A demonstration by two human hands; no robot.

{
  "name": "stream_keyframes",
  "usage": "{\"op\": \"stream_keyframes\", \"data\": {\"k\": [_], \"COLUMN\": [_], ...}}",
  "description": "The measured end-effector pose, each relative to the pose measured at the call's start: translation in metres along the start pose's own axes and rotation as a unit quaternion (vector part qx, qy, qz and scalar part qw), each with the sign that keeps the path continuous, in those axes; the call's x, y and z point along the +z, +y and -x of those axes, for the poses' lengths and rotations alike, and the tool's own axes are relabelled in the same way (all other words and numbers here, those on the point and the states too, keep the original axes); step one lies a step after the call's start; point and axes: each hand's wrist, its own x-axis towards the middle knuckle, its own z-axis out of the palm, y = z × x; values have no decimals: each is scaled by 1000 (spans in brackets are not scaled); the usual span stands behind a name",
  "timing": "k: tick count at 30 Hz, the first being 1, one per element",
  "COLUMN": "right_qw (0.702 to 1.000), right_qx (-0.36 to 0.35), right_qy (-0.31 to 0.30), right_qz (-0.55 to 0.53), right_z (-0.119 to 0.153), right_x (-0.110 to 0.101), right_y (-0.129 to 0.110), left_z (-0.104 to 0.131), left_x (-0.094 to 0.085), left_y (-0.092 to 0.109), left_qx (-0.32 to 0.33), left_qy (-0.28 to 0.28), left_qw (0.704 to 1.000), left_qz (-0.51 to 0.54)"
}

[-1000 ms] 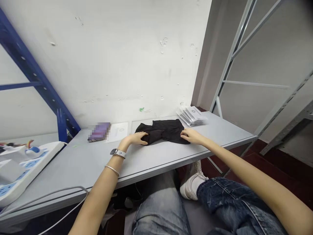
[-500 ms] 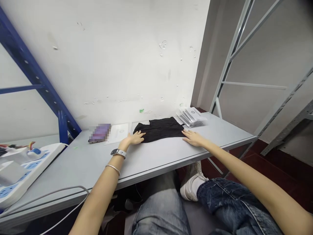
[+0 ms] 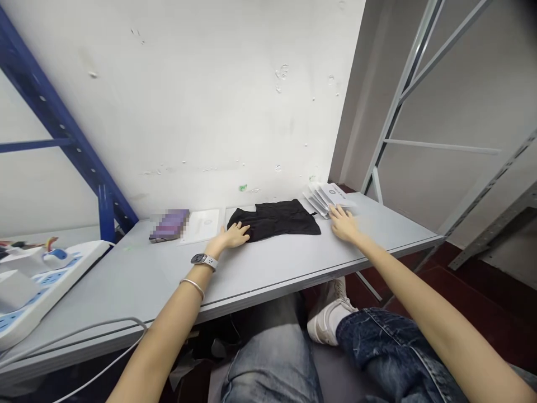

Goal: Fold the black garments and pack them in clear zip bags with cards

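Note:
A folded black cloth [image 3: 281, 218] lies on the grey table [image 3: 260, 266] near the wall. My left hand [image 3: 235, 235] rests with spread fingers on the cloth's left end. Off the cloth's right side, my right hand [image 3: 343, 223] is at the front edge of a stack of white printed packets [image 3: 329, 196]; its fingers are apart, and it grips nothing that I can see. To the left of the cloth lies a flat white packet [image 3: 202, 225], partly beside a purple, blurred object [image 3: 170, 225].
A white power strip [image 3: 54, 285] with plugs and a cable lies at the table's left end. Blue metal framing [image 3: 62, 123] stands at the left, grey framing [image 3: 392, 117] at the right. My legs in jeans [image 3: 272, 358] are below the front edge.
My right hand has left the cloth's right edge and moved right to the packet stack. My left hand has stayed on the cloth's left end.

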Motion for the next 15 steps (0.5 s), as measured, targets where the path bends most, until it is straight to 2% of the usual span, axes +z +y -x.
{"op": "stream_keyframes", "data": {"k": [7, 11, 15], "right_qw": [995, 990, 981], "right_qx": [31, 40, 80], "right_qy": [46, 76, 112], "right_qz": [-85, -110, -138], "right_z": [-7, -8, -12], "right_x": [2, -8, -21], "right_y": [-8, -5, -8], "left_z": [-3, -4, -4], "left_x": [4, 4, 4], "left_y": [-4, -4, -5], "left_qx": [9, 10, 12], "left_qy": [11, 14, 23], "left_qw": [1000, 1000, 1000], "left_qz": [0, -2, -1]}}
